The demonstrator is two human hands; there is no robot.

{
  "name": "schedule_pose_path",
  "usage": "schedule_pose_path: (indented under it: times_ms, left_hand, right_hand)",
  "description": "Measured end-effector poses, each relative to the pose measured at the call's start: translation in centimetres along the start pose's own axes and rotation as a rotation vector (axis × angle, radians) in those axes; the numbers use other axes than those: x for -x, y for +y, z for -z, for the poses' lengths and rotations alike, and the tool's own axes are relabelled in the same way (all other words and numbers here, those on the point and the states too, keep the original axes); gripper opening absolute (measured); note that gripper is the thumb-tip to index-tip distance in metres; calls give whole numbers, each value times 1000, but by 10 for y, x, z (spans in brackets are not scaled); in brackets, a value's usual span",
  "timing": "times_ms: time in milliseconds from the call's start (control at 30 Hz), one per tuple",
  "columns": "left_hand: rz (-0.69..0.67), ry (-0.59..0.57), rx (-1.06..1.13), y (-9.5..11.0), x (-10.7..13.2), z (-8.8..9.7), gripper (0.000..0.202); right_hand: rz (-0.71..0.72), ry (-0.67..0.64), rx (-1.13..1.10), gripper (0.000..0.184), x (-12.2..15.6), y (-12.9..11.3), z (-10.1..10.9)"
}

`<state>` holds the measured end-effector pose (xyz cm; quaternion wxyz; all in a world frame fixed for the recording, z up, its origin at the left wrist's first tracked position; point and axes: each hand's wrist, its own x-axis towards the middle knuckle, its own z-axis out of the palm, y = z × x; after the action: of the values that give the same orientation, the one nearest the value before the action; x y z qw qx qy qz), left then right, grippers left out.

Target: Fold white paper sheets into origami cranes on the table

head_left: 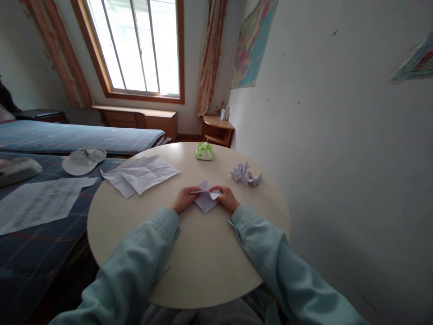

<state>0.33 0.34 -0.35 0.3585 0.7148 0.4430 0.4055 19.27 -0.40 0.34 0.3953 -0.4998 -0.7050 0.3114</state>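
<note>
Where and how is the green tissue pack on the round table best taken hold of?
Probably by its left and right sides, coming from above: the green tissue pack is a low, soft-looking block near the far edge of the round table, with both sides free.

From here I see the white paper (205,208), folded diamond-shaped, its upper flap raised and curved, over the bench (203,262).

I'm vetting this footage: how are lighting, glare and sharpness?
In the head view, the window blows out white, the tabletop has a pale sheen near its far edge, the held paper looks fairly sharp, and the wall picture at the right border looks stretched and blurred.
</note>
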Motion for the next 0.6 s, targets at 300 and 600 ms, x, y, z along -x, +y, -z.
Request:
schedule_pose_path:
  times_ms: [300,600]
  left_hand:
    - [-6,-5,2,1,0,0,29]
    - [121,-48,235,1,0,2,42]
  right_hand:
    - [-1,-2,-10,30,-1,3,-1]
    - [-117,17,-316,23,-4,9,-3]
